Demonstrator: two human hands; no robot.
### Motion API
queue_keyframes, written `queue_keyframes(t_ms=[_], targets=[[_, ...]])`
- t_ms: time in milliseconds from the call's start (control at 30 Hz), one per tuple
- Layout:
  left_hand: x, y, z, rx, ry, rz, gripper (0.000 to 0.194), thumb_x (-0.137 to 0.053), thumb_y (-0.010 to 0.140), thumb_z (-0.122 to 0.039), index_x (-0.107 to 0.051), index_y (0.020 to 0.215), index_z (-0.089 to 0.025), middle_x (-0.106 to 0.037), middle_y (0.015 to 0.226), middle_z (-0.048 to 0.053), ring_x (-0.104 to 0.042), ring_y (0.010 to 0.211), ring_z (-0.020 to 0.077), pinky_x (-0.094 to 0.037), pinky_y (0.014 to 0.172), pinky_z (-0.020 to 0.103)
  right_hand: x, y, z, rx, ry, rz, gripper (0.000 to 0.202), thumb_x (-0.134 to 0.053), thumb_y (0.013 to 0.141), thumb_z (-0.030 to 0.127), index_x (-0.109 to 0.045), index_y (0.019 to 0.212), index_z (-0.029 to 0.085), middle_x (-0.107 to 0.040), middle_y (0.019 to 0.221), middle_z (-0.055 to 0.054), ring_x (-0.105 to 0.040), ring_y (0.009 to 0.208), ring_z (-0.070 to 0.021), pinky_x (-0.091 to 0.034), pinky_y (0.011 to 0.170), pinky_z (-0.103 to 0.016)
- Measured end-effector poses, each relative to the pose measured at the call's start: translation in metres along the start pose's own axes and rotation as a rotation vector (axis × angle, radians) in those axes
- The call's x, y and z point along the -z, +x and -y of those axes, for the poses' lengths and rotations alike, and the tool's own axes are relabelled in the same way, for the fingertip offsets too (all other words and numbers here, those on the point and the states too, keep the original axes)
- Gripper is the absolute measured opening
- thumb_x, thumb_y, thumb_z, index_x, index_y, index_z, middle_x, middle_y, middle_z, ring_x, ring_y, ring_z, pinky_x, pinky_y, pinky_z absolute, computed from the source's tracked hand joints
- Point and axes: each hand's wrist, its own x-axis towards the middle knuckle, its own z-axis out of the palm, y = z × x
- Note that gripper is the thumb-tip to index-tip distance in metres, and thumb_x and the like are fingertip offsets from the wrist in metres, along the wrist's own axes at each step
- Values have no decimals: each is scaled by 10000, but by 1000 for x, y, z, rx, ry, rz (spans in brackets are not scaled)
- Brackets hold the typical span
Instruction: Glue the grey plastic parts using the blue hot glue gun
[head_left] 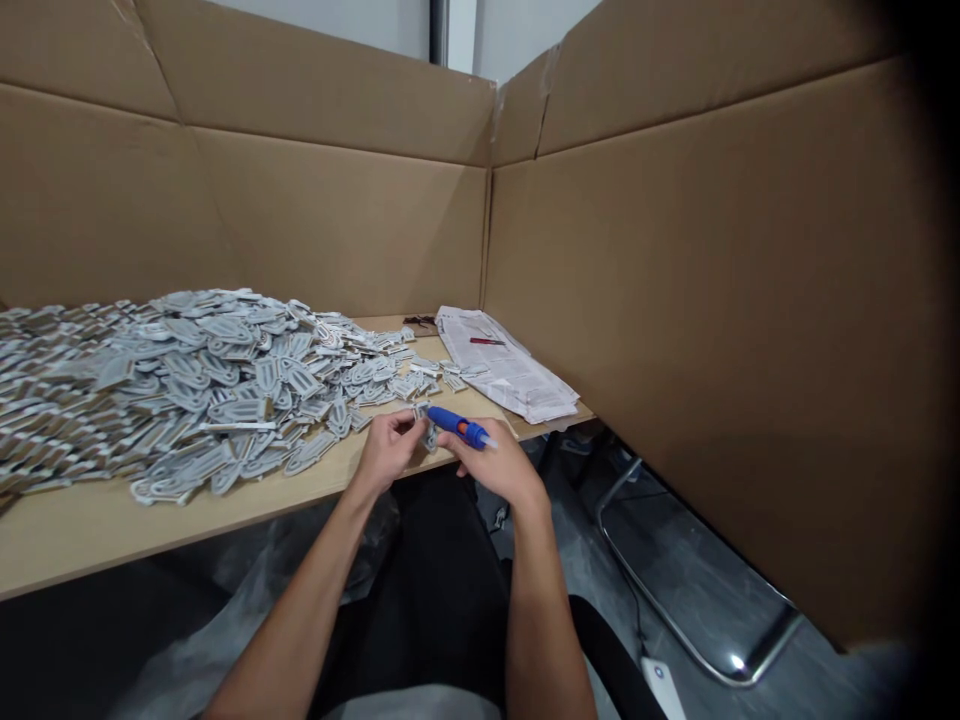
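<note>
Near the table's front edge, my left hand (391, 447) pinches a small grey piece (430, 434) between thumb and fingers. My right hand (491, 458) is wrapped round a blue pen-like tool (457, 425) with an orange part and a pale end. The tool's left end meets the grey piece; its exact contact is too small to make out. To the left of both hands lies a large pile of grey, looped flat pieces (240, 370), with some loose ones reaching toward the newspaper.
Folded newspaper (517, 375) with a red item (487, 341) on it lies right of the pile on the wooden table (67, 535). Cardboard walls (337, 220) stand behind and at right. Below are a metal chair frame (675, 630) and a white power strip (661, 690).
</note>
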Motion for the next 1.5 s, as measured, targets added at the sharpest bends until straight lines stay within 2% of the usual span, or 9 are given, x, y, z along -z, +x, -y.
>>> queue_keyframes(t_ms=[333,567,667,833,967,1067,1233,1300,1500], targets=[[6,7,12,9,-100,-9,352,-736,752,-418,-573,567,-167,-437,526,-31,-346,481,84,-210,471,223,0,-1,3,208,-144,48,321,-606,953,483,-759,919,202,-689,741,-18,-632,673,-180,-437,595,-229],[5,7,2,194,-368,61,304,-802,656,-392,-620,616,-152,-519,556,-23,-421,468,71,-311,475,206,-11,7,5,294,-305,-115,115,-675,890,325,-661,881,211,-691,831,-58,-622,753,-210,-432,685,-262],[6,5,-4,238,-398,28,257,-820,623,-347,-661,644,-146,-532,539,-25,-417,450,68,-317,459,204,-13,9,8,295,-265,-205,147,-646,915,359,-626,895,214,-675,829,-58,-608,745,-209,-438,696,-272],[10,-2,-12,249,-363,255,217,-821,615,-319,-771,695,-124,-686,654,75,-545,543,136,-375,502,242,-9,11,-1,152,-82,-326,369,-541,968,575,-600,891,219,-673,769,-39,-656,718,-204,-486,697,-278],[13,-5,-14,262,-280,437,287,-813,629,-378,-827,751,-119,-696,620,94,-469,463,115,-280,460,250,-11,16,-12,45,273,-224,490,-527,922,695,-635,913,217,-740,901,-85,-734,845,-225,-566,779,-310],[12,-5,-15,260,-246,515,273,-820,632,-366,-833,749,-120,-735,687,120,-520,503,136,-317,487,256,-15,18,-10,81,462,-149,564,-489,905,752,-666,927,217,-750,988,-111,-740,935,-235,-581,852,-341],[8,-5,-17,295,-314,423,199,-848,575,-304,-817,701,-152,-718,647,81,-527,503,127,-337,498,248,-9,10,-1,57,416,-66,740,-305,844,901,-600,842,222,-715,800,-80,-730,750,-215,-579,668,-302],[8,-4,-17,302,-315,461,226,-847,588,-325,-820,713,-140,-694,607,73,-489,470,111,-312,476,244,-3,6,0,41,363,-54,742,-287,833,916,-554,776,226,-658,675,-45,-688,622,-186,-539,578,-271],[12,-3,-14,266,-287,533,286,-843,653,-385,-835,791,-135,-757,764,123,-547,536,139,-342,496,248,7,2,0,57,196,-184,548,-538,862,781,-510,771,241,-575,550,19,-641,519,-178,-489,528,-260]])
